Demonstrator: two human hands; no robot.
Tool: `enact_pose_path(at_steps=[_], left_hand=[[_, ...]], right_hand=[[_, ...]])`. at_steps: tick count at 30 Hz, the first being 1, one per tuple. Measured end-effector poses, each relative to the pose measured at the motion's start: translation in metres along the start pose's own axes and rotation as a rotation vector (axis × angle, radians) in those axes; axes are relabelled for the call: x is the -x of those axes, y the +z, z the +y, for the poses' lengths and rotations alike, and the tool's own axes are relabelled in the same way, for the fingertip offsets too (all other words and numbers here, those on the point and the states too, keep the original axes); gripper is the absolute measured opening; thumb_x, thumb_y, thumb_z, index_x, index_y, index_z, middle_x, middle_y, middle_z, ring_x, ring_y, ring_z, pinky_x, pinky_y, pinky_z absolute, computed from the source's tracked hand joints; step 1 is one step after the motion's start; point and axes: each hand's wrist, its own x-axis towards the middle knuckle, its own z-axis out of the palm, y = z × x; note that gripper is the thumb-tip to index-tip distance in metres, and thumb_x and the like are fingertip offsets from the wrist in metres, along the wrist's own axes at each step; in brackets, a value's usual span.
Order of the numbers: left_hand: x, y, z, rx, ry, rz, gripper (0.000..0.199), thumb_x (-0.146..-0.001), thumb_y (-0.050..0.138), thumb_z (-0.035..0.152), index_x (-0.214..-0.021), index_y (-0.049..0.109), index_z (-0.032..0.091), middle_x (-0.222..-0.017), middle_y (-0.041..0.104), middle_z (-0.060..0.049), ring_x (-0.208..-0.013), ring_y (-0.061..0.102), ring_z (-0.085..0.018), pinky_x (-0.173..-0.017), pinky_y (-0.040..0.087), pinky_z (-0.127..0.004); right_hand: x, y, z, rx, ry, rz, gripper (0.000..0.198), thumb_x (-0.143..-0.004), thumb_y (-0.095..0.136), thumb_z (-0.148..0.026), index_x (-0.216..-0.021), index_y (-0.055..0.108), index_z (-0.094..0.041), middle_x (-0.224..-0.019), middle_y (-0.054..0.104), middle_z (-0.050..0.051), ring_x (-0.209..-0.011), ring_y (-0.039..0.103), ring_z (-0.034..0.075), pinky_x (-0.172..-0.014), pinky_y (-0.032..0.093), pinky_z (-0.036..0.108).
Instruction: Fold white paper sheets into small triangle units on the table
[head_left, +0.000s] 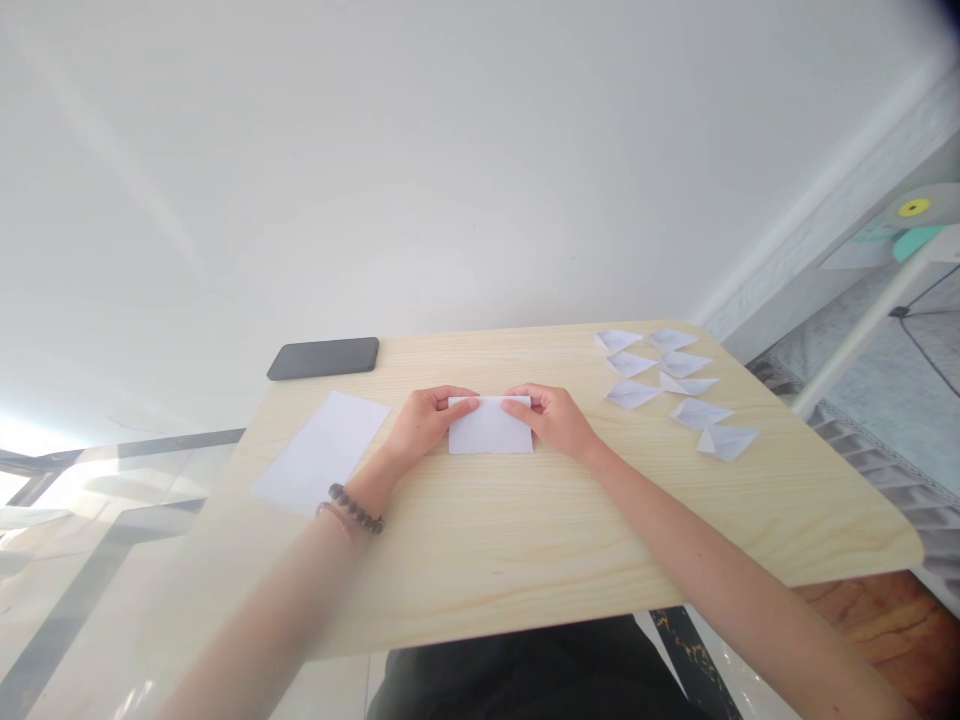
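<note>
A white sheet of paper [491,430], apparently folded to a small rectangle, is held between both hands over the middle of the table. My left hand [427,420] pinches its upper left edge, thumb in front and fingers behind. On the upper right edge, my right hand [553,415] grips in the same way. The fingers behind the paper are partly hidden. Left of my left hand lies a flat white stack or sheet of paper [326,450]. Several folded paper boats [632,393] sit in two rough columns to the right.
A dark phone [324,357] lies at the table's back left corner. The pale wooden table [480,560] stands against a white wall [465,170]. Beyond its right edge is a white pole [862,325] with thin dark cords.
</note>
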Motion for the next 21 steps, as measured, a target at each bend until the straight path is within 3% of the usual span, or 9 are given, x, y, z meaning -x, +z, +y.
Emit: enact_pose_path(at_steps=[9,21], left_hand=[[-0.0005,-0.0005,0.0019,0.007,-0.016,-0.013,0.040,-0.069,0.059,0.048,-0.092,0.065,0.015,-0.085,0.066,-0.006,-0.070,0.057,-0.016,-0.060,0.042,-0.024],[0.0007,-0.0001,0.0037,0.015,-0.020,0.002,0.040,-0.067,0.061,0.049,-0.089,0.066,0.015,-0.081,0.066,-0.005,-0.067,0.056,-0.015,-0.059,0.041,-0.024]], right_hand=[[0.0001,0.0002,0.0006,-0.044,0.035,-0.030,0.034,-0.072,0.054,-0.046,-0.087,0.062,-0.017,-0.068,0.058,0.001,-0.055,0.051,0.011,-0.044,0.038,0.020],[0.0003,-0.0004,-0.0006,-0.035,0.011,-0.029,0.032,-0.072,0.055,-0.045,-0.085,0.061,-0.016,-0.070,0.058,0.001,-0.058,0.052,0.011,-0.047,0.039,0.020]])
